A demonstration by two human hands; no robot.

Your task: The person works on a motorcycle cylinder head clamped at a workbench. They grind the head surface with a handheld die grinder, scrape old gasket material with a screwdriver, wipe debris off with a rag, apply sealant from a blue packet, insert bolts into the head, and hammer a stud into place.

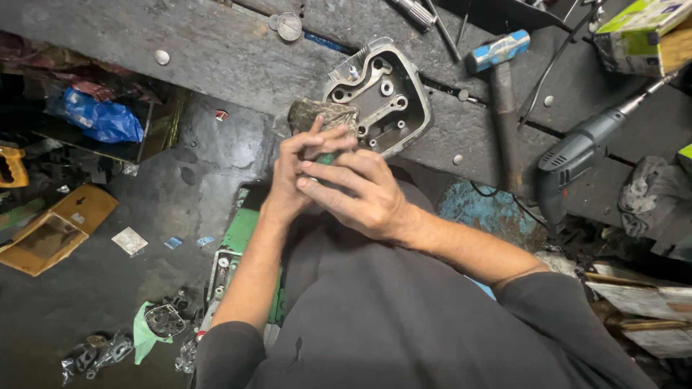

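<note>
Both my hands meet in front of my chest, just below the edge of a dark, worn workbench [216, 50]. My left hand [299, 173] grips a dirty grey rag [321, 115] that sticks up above its fingers. My right hand [357, 191] lies over the left hand's fingers; a small green thing [326, 158] shows between them, mostly hidden. A grey metal engine cover [382, 94] with several holes lies on the bench edge, right behind the rag.
A hammer [501, 79] with a blue-and-white head and a grey power drill [577, 155] lie on the bench to the right, near a green-and-white box [638, 32]. Below left, on the dark floor, are a cardboard box [54, 230], a blue bag [101, 119], metal parts [166, 320] and a green machine body [241, 230].
</note>
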